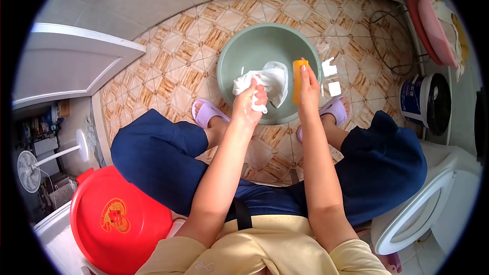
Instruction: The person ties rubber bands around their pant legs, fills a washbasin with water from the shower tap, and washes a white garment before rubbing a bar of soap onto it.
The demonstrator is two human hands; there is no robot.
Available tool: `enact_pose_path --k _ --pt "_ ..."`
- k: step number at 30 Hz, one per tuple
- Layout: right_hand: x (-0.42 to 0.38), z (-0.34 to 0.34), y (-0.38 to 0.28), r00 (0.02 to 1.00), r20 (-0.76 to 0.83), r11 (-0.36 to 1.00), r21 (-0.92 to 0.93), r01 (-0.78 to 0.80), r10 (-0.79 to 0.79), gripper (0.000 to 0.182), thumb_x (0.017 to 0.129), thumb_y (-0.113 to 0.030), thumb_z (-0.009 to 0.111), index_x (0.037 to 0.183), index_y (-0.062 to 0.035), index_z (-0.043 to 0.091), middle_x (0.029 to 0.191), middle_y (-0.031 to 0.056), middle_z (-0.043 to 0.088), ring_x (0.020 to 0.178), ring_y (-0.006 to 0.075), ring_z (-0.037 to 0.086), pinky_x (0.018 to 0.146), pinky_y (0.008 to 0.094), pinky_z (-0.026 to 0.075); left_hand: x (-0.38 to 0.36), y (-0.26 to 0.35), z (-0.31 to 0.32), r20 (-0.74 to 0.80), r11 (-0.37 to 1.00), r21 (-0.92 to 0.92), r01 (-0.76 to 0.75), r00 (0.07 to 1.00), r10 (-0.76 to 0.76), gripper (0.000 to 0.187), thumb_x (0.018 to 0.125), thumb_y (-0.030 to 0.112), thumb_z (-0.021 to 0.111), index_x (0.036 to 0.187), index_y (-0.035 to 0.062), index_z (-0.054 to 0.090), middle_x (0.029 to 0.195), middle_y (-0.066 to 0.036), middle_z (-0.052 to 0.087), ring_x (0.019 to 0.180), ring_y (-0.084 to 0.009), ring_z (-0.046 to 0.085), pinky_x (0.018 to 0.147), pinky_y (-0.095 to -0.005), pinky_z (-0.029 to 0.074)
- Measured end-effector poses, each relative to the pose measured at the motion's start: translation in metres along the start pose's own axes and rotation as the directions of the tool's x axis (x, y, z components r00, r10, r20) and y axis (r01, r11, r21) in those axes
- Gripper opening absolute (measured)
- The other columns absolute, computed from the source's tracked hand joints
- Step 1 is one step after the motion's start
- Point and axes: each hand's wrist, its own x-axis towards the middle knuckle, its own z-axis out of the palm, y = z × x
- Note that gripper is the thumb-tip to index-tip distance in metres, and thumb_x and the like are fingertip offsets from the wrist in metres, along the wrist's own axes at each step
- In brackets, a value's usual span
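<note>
Over the green basin (pixel 249 46) on the tiled floor, my left hand (pixel 248 101) is closed around a bunched white cloth (pixel 275 77). Part of that cloth hangs down into the basin, and a corner pokes out below my fingers. My right hand (pixel 308 89) grips an orange bar of soap (pixel 297 79), held upright near the basin's right side. The soap is apart from the cloth. Wet-looking marks show on my left wrist.
My feet in lilac slippers (pixel 205 114) flank the basin. A red tub (pixel 97 209) stands at lower left, a toilet (pixel 395 234) at lower right. A dark bucket (pixel 413 101) and a pink basin (pixel 432 30) are at right; a white door (pixel 76 63) is at left.
</note>
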Motion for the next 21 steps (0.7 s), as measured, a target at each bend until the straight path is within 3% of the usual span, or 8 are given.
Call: enact_pose_path --k 4,8,10,11,13,15,19,21 --pt "-0.007 0.006 -0.007 0.997 0.024 0.992 0.105 -0.075 0.072 0.046 0.092 -0.036 0.051 0.125 -0.0043 0.052 0.095 0.0031 0.058 0.077 0.0077 0.051 0.069 0.0219 0.042 -0.003 0.001 -0.005 0.121 0.997 -0.03 0.072 0.99 -0.068 0.031 0.094 0.038 0.044 0.097 0.0083 0.052 0.063 0.0 0.04 0.047 -0.0093 0.033 0.039 -0.0228 0.026" --pt "-0.017 0.019 0.0 0.998 0.035 0.985 0.161 -0.057 0.052 0.043 0.093 -0.035 0.05 0.124 -0.0048 0.053 0.097 0.0043 0.06 0.079 0.0098 0.053 0.072 0.0229 0.043 -0.005 0.005 0.0 0.293 0.991 -0.099 0.092 0.954 -0.06 0.035 0.095 0.041 0.039 0.101 0.0088 0.052 0.07 -0.004 0.048 0.056 -0.0144 0.045 0.047 -0.0258 0.036" --pt "-0.022 0.031 0.02 0.985 -0.01 0.985 0.011 0.171 -0.171 0.04 0.09 -0.033 0.053 0.121 -0.0076 0.056 0.098 0.0073 0.061 0.085 0.019 0.056 0.078 0.0287 0.044 -0.008 0.006 0.024 -0.082 0.998 -0.059 -0.029 0.996 0.024 0.04 0.094 0.044 0.035 0.107 0.0094 0.053 0.087 -0.008 0.055 0.075 -0.0209 0.053 0.066 -0.034 0.045" --pt "-0.033 0.035 0.017 0.938 0.09 0.904 -0.251 0.346 -0.334 0.04 0.088 -0.033 0.056 0.121 -0.0108 0.056 0.098 0.0091 0.059 0.088 0.0226 0.055 0.081 0.0312 0.044 0.001 0.006 0.002 0.07 0.995 -0.104 -0.009 0.997 0.017 0.044 0.094 0.042 0.034 0.12 0.0095 0.049 0.112 -0.014 0.055 0.105 -0.0292 0.051 0.093 -0.0445 0.04" --pt "-0.063 0.048 -0.003 0.791 0.372 0.52 -0.605 0.603 -0.486 0.044 0.082 -0.033 0.061 0.122 -0.0172 0.055 0.096 0.0123 0.056 0.094 0.0284 0.053 0.084 0.0356 0.042 -0.015 -0.002 0.012 0.138 0.995 -0.096 -0.004 0.99 0.017 0.044 0.094 0.04 0.034 0.125 0.0104 0.045 0.118 -0.013 0.052 0.112 -0.0301 0.048 0.097 -0.0456 0.036" --pt "-0.075 0.059 -0.019 0.676 0.55 0.204 -0.682 0.702 -0.49 0.05 0.078 -0.035 0.063 0.124 -0.0208 0.053 0.095 0.0135 0.055 0.094 0.0305 0.053 0.08 0.0385 0.044 -0.028 -0.011 0.016 0.335 0.993 -0.114 -0.008 0.941 0.047 0.047 0.095 0.036 0.034 0.135 0.012 0.035 0.135 -0.009 0.043 0.127 -0.0273 0.037 0.106 -0.0443 0.028" --pt "-0.026 0.038 0.013 0.926 0.151 0.576 -0.745 0.336 -0.345 0.045 0.078 -0.033 0.063 0.12 -0.0185 0.055 0.098 0.015 0.055 0.091 0.0306 0.054 0.073 0.041 0.046 -0.031 -0.03 0.021 0.023 0.997 0.055 0.047 0.999 -0.048 0.045 0.096 0.034 0.032 0.134 0.0103 0.037 0.133 -0.006 0.044 0.125 -0.0198 0.038 0.106 -0.0387 0.027" --pt "-0.029 0.031 0.01 0.917 0.188 0.514 -0.781 0.356 -0.351 0.045 0.079 -0.033 0.062 0.121 -0.0188 0.055 0.098 0.0152 0.055 0.091 0.0315 0.054 0.074 0.0406 0.045 -0.033 -0.032 0.025 0.058 0.996 0.005 0.084 0.995 -0.084 0.044 0.096 0.034 0.034 0.133 0.0117 0.037 0.131 -0.006 0.046 0.122 -0.0201 0.041 0.103 -0.04 0.032"
